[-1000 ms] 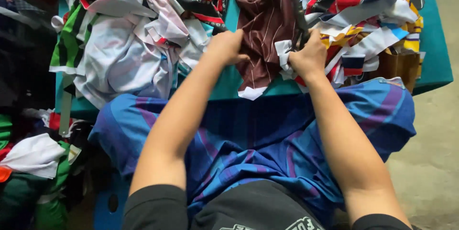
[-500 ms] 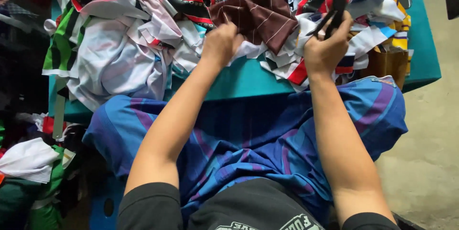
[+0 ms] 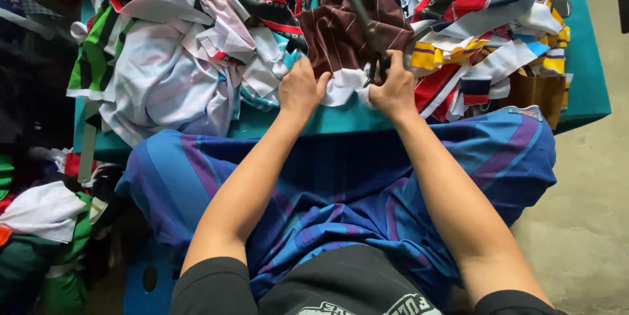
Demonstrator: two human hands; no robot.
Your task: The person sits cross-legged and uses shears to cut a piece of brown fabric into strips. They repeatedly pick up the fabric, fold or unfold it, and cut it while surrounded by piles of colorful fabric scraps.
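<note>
Dark maroon cloth [image 3: 347, 30] with thin pale stripes, crumpled, a white edge at its near end; lies at the near middle of a teal table [image 3: 583, 86], on top of the scrap heap. Left hand [image 3: 300, 87] closed, pinching the white edge. Right hand [image 3: 395, 89] just beside it, fist closed around the handles of dark scissors [image 3: 357, 7], blades angled far-left across the maroon cloth; blurred. Left of the hands: a pile of white and grey fabric [image 3: 164, 73] with a green-striped piece at the edge. Right: strips in yellow, red, navy and white [image 3: 485, 40], crowding against the right hand. Blue cloth with purple stripes [image 3: 341, 184] covers the lap, near side
</note>
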